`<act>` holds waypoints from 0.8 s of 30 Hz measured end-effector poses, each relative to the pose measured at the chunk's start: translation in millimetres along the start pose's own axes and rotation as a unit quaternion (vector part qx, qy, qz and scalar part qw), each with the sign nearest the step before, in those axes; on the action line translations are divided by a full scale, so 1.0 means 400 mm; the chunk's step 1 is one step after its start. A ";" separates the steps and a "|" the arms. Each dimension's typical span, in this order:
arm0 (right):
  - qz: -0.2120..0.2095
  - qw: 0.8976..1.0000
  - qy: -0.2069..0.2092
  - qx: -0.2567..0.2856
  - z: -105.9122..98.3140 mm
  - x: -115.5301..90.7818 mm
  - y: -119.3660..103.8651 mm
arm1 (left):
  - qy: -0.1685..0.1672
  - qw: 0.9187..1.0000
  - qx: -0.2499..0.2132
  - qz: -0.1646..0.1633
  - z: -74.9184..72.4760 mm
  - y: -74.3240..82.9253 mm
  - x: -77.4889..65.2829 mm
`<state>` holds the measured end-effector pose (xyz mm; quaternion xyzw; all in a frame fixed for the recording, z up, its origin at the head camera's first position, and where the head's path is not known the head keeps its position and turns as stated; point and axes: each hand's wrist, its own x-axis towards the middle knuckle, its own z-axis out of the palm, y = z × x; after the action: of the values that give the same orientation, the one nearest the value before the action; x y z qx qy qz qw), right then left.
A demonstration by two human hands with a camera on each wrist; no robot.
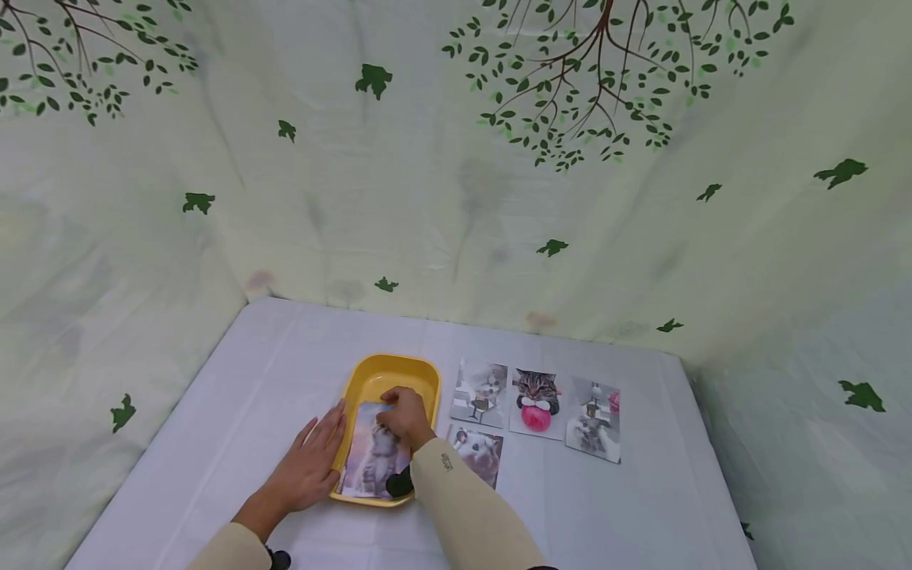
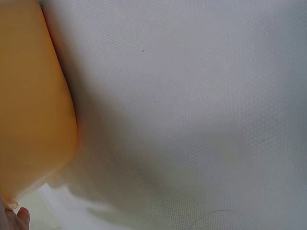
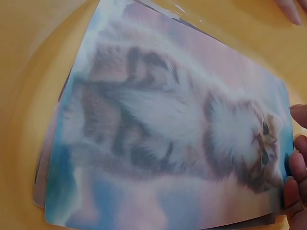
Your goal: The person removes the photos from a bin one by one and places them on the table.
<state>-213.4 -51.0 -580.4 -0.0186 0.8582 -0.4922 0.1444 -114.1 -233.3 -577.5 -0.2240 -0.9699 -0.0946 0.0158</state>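
A yellow plastic tray (image 1: 372, 380) stands on the table, with a kitten photo card (image 1: 365, 467) in its near part. My right hand (image 1: 408, 417) reaches into the tray and pinches the card's far edge. Close up in the right wrist view, the fingertips (image 3: 293, 191) are at the card's edge beside the kitten's head. Edges of at least one more card (image 3: 41, 194) show beneath it. My left hand (image 1: 308, 465) lies along the tray's left rim with its fingers stretched out. Mostly the tray's outer wall (image 2: 33, 110) and tablecloth fill the left wrist view.
Right of the tray lie several photo cards: a grey one (image 1: 480, 393), a cat with a pink ball (image 1: 537, 402), another grey one (image 1: 594, 418), and an animal-face card (image 1: 479, 453) partly behind my right sleeve. A leaf-patterned curtain (image 1: 456, 198) hangs behind the white-covered table (image 1: 634, 507).
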 end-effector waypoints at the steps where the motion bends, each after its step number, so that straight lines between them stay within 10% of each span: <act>1: 0.002 1.000 0.000 0.003 0.001 0.000 0.000 | 0.000 1.000 0.001 0.000 0.001 0.000 0.000; 24: -0.025 0.997 0.038 -0.069 -0.007 -0.003 -0.007 | -0.001 1.000 0.010 -0.009 0.003 0.002 0.000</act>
<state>-213.3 -49.7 -576.4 -0.0312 0.8944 -0.4353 0.0977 -113.8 -232.2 -578.4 -0.2157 -0.9727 -0.0846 0.0166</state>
